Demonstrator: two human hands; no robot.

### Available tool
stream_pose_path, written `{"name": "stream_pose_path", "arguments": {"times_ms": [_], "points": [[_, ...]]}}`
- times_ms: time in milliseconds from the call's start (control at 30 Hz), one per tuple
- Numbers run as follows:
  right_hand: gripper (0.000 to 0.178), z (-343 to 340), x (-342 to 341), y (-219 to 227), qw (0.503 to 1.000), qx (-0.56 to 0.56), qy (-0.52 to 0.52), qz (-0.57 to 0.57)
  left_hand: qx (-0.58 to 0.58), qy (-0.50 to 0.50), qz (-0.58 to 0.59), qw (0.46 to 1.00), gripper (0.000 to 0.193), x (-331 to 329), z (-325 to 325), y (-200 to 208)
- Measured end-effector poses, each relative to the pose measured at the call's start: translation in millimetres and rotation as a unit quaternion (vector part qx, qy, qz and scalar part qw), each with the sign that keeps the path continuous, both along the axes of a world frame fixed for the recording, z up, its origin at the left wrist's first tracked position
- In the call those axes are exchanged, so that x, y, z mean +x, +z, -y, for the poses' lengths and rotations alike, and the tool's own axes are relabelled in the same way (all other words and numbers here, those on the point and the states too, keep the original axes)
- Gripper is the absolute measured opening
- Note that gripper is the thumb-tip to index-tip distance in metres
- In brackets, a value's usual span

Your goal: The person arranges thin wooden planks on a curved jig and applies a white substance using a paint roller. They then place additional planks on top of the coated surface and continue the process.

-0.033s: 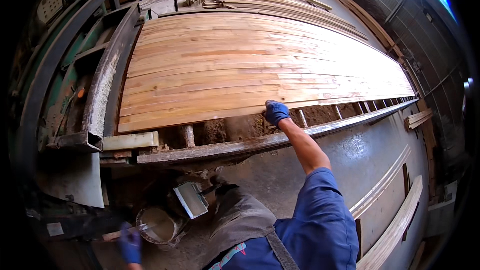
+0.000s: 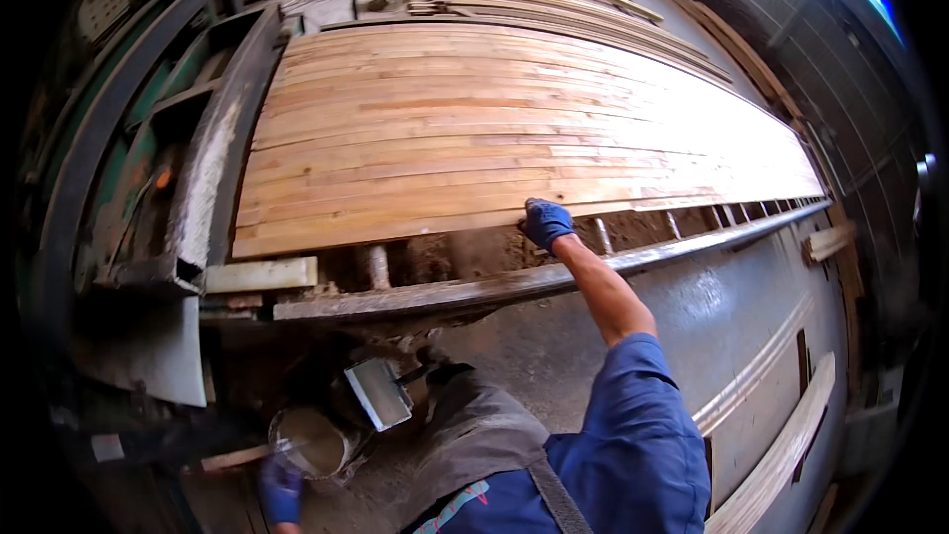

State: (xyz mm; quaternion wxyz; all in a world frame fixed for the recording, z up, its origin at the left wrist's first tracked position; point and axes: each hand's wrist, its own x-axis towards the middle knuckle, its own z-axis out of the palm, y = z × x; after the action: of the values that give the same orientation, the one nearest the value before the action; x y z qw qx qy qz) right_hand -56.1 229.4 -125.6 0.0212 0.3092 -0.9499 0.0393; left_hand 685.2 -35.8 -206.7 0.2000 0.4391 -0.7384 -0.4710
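My right hand (image 2: 549, 224), in a blue glove, is closed at the near edge of a wide panel of wooden strips (image 2: 415, 143), its fingers curled over the front strip. At the lower left, my left hand (image 2: 281, 489), also gloved in blue, is low beside a round bucket (image 2: 314, 443) of pale, thick-looking liquid. Motion smears its fingers, so whether they hold anything is unclear. A wooden stick (image 2: 235, 458) lies across by the bucket's left rim, just above this hand. Next to the bucket stands a rectangular container (image 2: 380, 394) with pale contents.
A metal rail (image 2: 435, 295) with rollers runs along the panel's near side. Heavy machine framing (image 2: 213, 158) stands at the left, with a pale block (image 2: 261, 276) at its foot. Stacked planks (image 2: 563, 10) lie beyond the panel, and more boards (image 2: 776, 450) rest at the lower right.
My left hand has shifted slightly right and down, closer under the bucket's rim, uncovering more of the stick. My right hand stays at the panel's edge.
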Motion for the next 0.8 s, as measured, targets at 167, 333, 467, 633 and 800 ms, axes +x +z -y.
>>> {"name": "stream_pose_path", "arguments": {"times_ms": [167, 333, 467, 633, 800], "points": [[0.024, 23.1, 28.7, -5.1, 0.997, -0.054, 0.033, 0.044, 0.084, -0.123, 0.171, 0.974, 0.023, 86.7, -181.9, -148.1], [0.029, 39.8, 35.6, -10.3, 0.994, -0.041, 0.087, 0.053, 0.371, -0.029, 0.205, 0.905, 0.033, 85.3, -290.3, -159.4], [0.022, 85.9, 46.1, -7.9, 0.987, -0.054, 0.136, 0.06, 0.171, -0.152, 0.289, 0.93, 0.039, 74.9, -321.9, -206.0], [0.019, 84.2, 43.0, -29.1, 0.973, -0.149, 0.175, -0.001, 0.225, -0.109, 0.204, 0.946, 0.033, 32.4, -297.2, -172.3], [0.011, 29.3, 60.8, 16.7, 0.966, -0.097, 0.236, 0.039, 0.575, 0.419, -0.125, 0.691, 0.031, -3.9, -317.8, -43.9]]}}
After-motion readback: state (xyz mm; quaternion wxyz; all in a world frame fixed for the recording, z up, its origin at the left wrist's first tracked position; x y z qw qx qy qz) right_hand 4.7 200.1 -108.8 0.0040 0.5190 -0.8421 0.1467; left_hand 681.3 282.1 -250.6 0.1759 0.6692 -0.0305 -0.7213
